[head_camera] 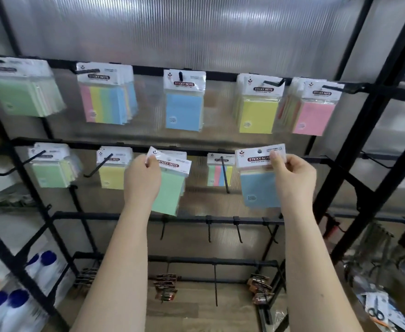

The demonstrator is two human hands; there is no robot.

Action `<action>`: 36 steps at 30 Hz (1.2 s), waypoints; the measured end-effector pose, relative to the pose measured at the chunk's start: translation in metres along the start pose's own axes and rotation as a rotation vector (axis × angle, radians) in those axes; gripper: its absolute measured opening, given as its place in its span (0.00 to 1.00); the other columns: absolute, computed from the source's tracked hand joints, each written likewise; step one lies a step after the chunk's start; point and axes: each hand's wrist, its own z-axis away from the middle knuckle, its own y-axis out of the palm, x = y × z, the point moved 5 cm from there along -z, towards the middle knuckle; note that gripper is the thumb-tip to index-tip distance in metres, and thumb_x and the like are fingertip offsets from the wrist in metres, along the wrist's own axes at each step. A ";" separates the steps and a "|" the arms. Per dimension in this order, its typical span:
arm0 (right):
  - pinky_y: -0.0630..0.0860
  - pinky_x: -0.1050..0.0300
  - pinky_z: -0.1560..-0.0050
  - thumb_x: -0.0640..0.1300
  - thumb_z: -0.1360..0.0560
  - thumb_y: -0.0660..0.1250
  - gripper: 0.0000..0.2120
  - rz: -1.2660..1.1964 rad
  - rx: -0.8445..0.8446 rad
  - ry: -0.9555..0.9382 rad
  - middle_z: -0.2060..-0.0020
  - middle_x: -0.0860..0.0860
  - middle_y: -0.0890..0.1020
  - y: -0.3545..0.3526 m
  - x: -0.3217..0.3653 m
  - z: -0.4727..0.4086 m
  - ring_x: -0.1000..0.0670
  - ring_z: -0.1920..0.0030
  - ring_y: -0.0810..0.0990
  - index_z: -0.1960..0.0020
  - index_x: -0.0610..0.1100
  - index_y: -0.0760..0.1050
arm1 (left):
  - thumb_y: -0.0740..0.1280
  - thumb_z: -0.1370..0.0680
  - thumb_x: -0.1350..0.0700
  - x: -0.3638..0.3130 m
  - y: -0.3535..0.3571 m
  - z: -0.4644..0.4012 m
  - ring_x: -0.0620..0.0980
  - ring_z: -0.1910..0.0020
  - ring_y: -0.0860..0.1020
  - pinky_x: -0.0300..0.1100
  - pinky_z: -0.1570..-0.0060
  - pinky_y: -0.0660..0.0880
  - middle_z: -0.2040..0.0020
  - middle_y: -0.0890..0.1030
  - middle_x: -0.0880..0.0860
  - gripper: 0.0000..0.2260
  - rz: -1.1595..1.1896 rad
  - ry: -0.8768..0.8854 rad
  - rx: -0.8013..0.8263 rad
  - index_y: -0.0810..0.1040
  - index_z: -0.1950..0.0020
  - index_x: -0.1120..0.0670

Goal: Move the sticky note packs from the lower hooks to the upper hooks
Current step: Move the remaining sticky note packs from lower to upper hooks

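My left hand (pixel 142 179) pinches the white header of a green sticky note pack (pixel 170 190) at the lower row's middle hook; more packs hang behind it. My right hand (pixel 292 177) holds a blue sticky note pack (pixel 259 185) by its header, free of any hook, at the right end of the lower row. The upper row carries green (pixel 22 94), striped (pixel 108 101), blue (pixel 183 109), yellow (pixel 259 111) and pink (pixel 315 113) packs. On the lower row also hang green (pixel 50 171), yellow (pixel 113 173) and striped (pixel 220 173) packs.
Black rack bars and long hooks jut toward me, one long hook (pixel 225 178) between my hands. Several bare hooks (pixel 210 228) line a third bar below. Small brown packs (pixel 165 286) hang lower down. White bottles with blue caps (pixel 17 305) stand at the lower left.
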 end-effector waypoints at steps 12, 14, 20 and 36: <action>0.64 0.70 0.72 0.48 0.25 0.69 0.08 -0.159 0.075 -0.089 0.68 0.54 0.79 0.074 0.045 -0.002 0.60 0.71 0.70 0.60 0.45 0.78 | 0.54 0.20 0.56 0.020 -0.049 -0.046 0.51 0.70 0.61 0.45 0.71 0.57 0.70 0.64 0.52 0.16 -0.011 0.006 -0.203 0.58 0.68 0.56; 0.65 0.73 0.73 0.48 0.26 0.70 0.06 -0.217 0.035 -0.101 0.69 0.56 0.80 0.085 0.057 0.000 0.64 0.73 0.72 0.60 0.48 0.78 | 0.54 0.20 0.56 0.019 -0.053 -0.057 0.52 0.69 0.63 0.45 0.70 0.58 0.69 0.66 0.52 0.16 -0.004 0.041 -0.202 0.60 0.67 0.57; 0.72 0.62 0.62 0.48 0.29 0.73 0.07 -0.376 -0.048 -0.184 0.68 0.55 0.82 0.118 0.095 0.004 0.57 0.66 0.77 0.62 0.47 0.78 | 0.55 0.19 0.55 0.010 -0.060 -0.083 0.49 0.70 0.64 0.46 0.69 0.54 0.70 0.68 0.50 0.18 -0.017 0.155 -0.160 0.61 0.69 0.55; 0.63 0.66 0.70 0.47 0.29 0.73 0.17 -0.368 -0.134 -0.183 0.76 0.56 0.72 0.147 0.120 0.001 0.57 0.72 0.66 0.71 0.47 0.69 | 0.56 0.19 0.55 0.019 -0.068 -0.098 0.47 0.72 0.62 0.39 0.75 0.56 0.71 0.64 0.50 0.20 0.054 0.193 -0.126 0.57 0.70 0.55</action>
